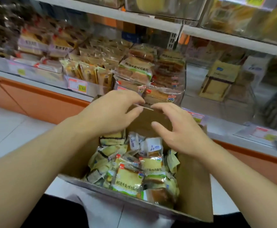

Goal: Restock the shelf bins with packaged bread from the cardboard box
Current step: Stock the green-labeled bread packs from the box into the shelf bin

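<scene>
Basically both hands hover over the open brown cardboard box (195, 183), whose far flap stands at 12 o'clock. The left hand (111, 112) and right hand (175, 129) have fingers loosely curled and apart, holding nothing; whether the tips touch the flap I cannot tell. Clear-plastic-wrapped bread packets with green and white labels (127, 180) lie heaped in the box, at 6 o'clock of the hands. Likely light, soft, crushable, slippery film: take one by its flat sides, gently. The clear shelf bin (151, 76) sits just beyond.

bread packs (127, 178) in cardboard box (193, 186), shelf bins (149, 74) behind
</scene>
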A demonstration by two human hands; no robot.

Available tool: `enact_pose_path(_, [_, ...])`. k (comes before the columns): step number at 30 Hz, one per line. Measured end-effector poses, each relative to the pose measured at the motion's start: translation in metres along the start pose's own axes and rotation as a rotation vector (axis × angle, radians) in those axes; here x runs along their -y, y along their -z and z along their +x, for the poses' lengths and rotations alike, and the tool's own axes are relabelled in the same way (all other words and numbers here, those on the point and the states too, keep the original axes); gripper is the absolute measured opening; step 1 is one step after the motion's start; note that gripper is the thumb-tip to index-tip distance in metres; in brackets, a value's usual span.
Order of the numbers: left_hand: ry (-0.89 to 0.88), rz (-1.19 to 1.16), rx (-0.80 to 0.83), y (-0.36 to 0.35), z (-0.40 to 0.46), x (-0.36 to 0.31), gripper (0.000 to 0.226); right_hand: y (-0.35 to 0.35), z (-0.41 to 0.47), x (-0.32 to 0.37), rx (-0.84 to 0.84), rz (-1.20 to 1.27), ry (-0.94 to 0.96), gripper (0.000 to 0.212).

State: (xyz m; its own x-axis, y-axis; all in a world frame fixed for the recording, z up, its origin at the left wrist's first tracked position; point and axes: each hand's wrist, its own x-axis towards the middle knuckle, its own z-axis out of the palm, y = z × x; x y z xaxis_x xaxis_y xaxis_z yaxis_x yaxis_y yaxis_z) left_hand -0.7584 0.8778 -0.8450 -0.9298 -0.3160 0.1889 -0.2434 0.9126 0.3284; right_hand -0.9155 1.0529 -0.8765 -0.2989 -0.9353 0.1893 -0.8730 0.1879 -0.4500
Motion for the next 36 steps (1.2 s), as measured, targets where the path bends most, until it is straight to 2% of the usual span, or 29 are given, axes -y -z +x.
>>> enact_pose_path(7, [0.025,0.003,0.111,-0.017,-0.045,0.009,0.03,-0.078,-0.019,-0.012,0.529,-0.034,-0.067,0.066])
enact_pose_path(11, [0.068,0.004,0.113,-0.016,-0.04,0.021,0.034,-0.102,-0.005,-0.012,0.666,-0.023,-0.107,0.065])
enact_pose_path(14, [0.077,0.011,0.132,-0.017,-0.032,0.031,0.036,-0.117,0.009,-0.01,0.745,0.002,-0.122,0.072])
enact_pose_path(19, [0.09,-0.006,0.193,-0.024,-0.022,0.04,0.038,-0.146,0.012,-0.01,0.986,-0.059,-0.078,0.089])
enact_pose_path(21, [0.09,-0.019,0.205,-0.027,-0.019,0.04,0.037,-0.15,0.014,-0.011,0.988,-0.041,-0.076,0.091])
enact_pose_path(24, [0.086,-0.02,0.21,-0.029,-0.016,0.039,0.042,-0.151,0.02,-0.013,0.917,0.061,-0.117,0.077])
enact_pose_path(27, [0.102,-0.024,0.218,-0.027,-0.016,0.038,0.052,-0.151,0.021,-0.017,0.929,0.106,-0.186,0.03])
enact_pose_path(30, [0.124,-0.009,0.236,-0.027,-0.019,0.038,0.048,-0.152,0.016,-0.019,0.937,0.101,-0.197,0.03])
enact_pose_path(36, [0.125,-0.015,0.245,-0.026,-0.024,0.029,0.042,-0.144,0.006,-0.017,0.803,0.143,-0.221,0.02])
